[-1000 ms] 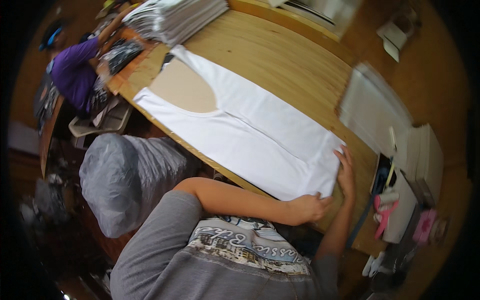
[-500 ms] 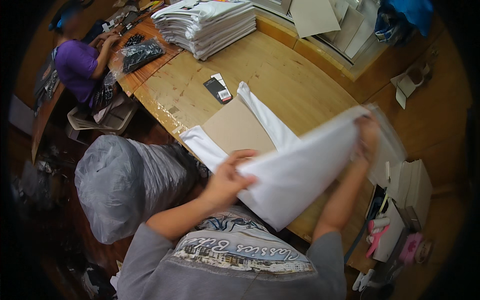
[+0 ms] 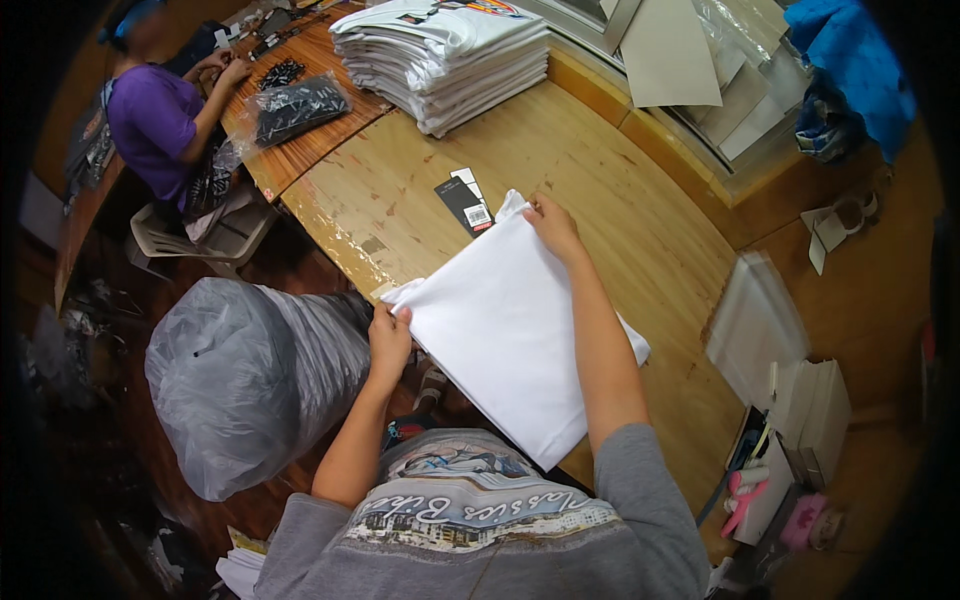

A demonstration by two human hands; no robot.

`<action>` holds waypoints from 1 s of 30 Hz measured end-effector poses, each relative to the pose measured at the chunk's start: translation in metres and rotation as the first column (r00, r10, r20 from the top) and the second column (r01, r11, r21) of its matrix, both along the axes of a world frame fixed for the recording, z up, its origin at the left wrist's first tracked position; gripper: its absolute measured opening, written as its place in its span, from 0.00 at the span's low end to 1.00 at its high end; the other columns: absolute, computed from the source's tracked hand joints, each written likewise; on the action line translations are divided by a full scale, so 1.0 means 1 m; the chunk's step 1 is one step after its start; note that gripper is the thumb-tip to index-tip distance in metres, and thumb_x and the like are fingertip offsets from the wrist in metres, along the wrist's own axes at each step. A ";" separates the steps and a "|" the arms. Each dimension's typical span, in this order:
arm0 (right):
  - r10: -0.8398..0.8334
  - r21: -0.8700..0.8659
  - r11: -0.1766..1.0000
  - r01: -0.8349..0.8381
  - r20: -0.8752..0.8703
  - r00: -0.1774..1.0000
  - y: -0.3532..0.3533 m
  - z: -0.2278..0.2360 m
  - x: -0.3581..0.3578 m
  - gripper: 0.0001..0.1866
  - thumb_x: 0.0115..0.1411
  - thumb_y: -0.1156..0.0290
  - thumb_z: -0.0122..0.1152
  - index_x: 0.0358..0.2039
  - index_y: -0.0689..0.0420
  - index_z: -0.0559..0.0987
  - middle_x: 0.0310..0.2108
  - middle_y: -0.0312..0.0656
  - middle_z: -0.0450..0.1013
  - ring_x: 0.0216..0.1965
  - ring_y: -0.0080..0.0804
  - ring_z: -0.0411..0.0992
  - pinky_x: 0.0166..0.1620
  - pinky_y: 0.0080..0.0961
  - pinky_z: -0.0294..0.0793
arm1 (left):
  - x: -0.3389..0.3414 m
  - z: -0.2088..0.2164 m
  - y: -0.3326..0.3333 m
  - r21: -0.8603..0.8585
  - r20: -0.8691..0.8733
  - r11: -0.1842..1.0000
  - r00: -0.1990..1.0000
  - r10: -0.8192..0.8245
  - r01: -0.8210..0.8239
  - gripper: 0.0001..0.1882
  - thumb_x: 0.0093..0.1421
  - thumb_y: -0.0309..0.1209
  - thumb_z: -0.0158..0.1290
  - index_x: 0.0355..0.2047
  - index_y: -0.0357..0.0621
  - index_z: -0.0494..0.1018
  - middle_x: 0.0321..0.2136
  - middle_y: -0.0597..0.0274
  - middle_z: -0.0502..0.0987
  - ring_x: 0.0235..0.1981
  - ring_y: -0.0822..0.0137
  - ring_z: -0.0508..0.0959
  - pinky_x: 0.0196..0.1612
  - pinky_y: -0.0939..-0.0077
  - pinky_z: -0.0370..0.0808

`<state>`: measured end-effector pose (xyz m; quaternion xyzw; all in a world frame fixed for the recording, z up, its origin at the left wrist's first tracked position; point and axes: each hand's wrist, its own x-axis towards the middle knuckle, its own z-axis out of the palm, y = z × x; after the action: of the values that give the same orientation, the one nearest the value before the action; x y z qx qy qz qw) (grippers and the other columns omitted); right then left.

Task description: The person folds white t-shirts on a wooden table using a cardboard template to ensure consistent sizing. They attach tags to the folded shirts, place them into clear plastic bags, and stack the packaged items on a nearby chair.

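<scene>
A white shirt (image 3: 500, 320), folded into a flat rectangle, lies across the near edge of the wooden table in front of me. My left hand (image 3: 391, 338) pinches its far left corner, thumb on top. At its far right corner my right hand (image 3: 553, 228) is closed on the cloth, with the forearm reaching over the shirt's right side. A black and white hang tag (image 3: 466, 205) rests on the table just past the shirt's far edge. No cardboard shows now; the white cloth covers where it lay.
A stack of folded white shirts (image 3: 440, 75) stands at the table's far end. Clear plastic bags (image 3: 757, 325) lie to the right, by a box (image 3: 812, 405). On the left sits a large grey plastic sack (image 3: 235, 375). A person in a purple top (image 3: 155, 115) works at the far left.
The lifted flap of the shirt has been folded away from me, covering the beige cardboard. My right hand moved left and away; my left hand moved to the far left corner.
</scene>
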<state>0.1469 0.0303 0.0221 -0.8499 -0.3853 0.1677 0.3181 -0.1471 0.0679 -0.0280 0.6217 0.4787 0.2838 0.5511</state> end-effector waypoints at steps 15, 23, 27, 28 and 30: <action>0.044 -0.267 0.963 0.016 0.217 0.975 0.021 0.005 -0.002 0.13 0.49 0.65 0.55 0.34 0.57 0.72 0.31 0.46 0.72 0.36 0.43 0.69 0.39 0.34 0.66 | -0.003 0.062 0.011 0.411 -0.574 0.888 0.816 0.074 0.208 0.17 0.47 0.35 0.54 0.29 0.33 0.66 0.24 0.46 0.72 0.27 0.46 0.72 0.31 0.60 0.68; -0.078 -0.133 0.984 0.116 0.264 0.961 0.025 -0.008 0.002 0.19 0.43 0.67 0.63 0.35 0.62 0.72 0.32 0.47 0.71 0.36 0.41 0.69 0.41 0.31 0.66 | 0.002 0.057 0.013 0.319 -0.555 0.926 0.832 0.008 0.203 0.17 0.43 0.33 0.57 0.28 0.32 0.66 0.29 0.42 0.70 0.30 0.46 0.71 0.33 0.61 0.68; 0.006 -0.274 0.961 -0.040 -0.122 0.993 0.025 -0.016 0.027 0.24 0.39 0.68 0.66 0.38 0.63 0.71 0.36 0.50 0.70 0.39 0.40 0.68 0.43 0.28 0.65 | 0.009 0.048 0.018 0.474 -0.495 0.849 0.868 0.036 0.235 0.15 0.41 0.32 0.58 0.21 0.36 0.65 0.18 0.50 0.71 0.22 0.52 0.72 0.27 0.65 0.67; 0.013 -0.265 0.963 -0.042 -0.112 0.994 0.027 -0.012 0.027 0.24 0.40 0.68 0.65 0.38 0.63 0.71 0.37 0.50 0.70 0.40 0.40 0.68 0.43 0.28 0.64 | 0.011 0.050 0.019 0.468 -0.483 0.852 0.875 0.025 0.234 0.15 0.40 0.32 0.58 0.21 0.37 0.65 0.17 0.50 0.71 0.22 0.52 0.72 0.26 0.65 0.67; 0.014 -0.248 0.968 -0.037 -0.093 0.996 0.023 -0.009 0.021 0.24 0.40 0.68 0.65 0.39 0.64 0.70 0.39 0.51 0.69 0.41 0.40 0.68 0.43 0.27 0.64 | 0.015 0.050 0.023 0.472 -0.449 0.854 0.893 0.019 0.219 0.13 0.39 0.29 0.58 0.20 0.39 0.64 0.16 0.53 0.70 0.21 0.53 0.72 0.25 0.67 0.67</action>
<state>0.1678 0.0537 0.0135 -0.8695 -0.3573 0.2573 0.2239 -0.1323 0.0911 0.0218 0.8175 0.4634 0.2234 0.2589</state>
